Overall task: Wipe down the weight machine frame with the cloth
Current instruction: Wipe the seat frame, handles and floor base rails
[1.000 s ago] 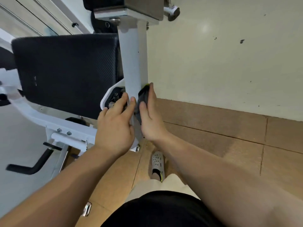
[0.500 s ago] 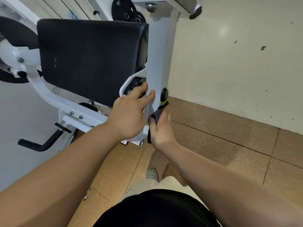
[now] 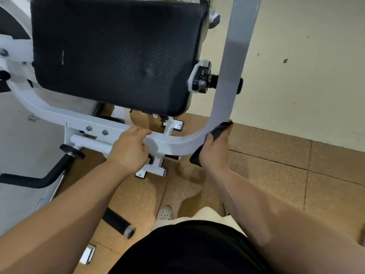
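Right hand grips the cloth, lengthwise up the frame's bend; left hand curls round the frame.

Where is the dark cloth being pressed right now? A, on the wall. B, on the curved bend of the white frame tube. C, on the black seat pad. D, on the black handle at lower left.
B: the right hand holds the dark cloth against the outer side of the bend in the white frame tube.
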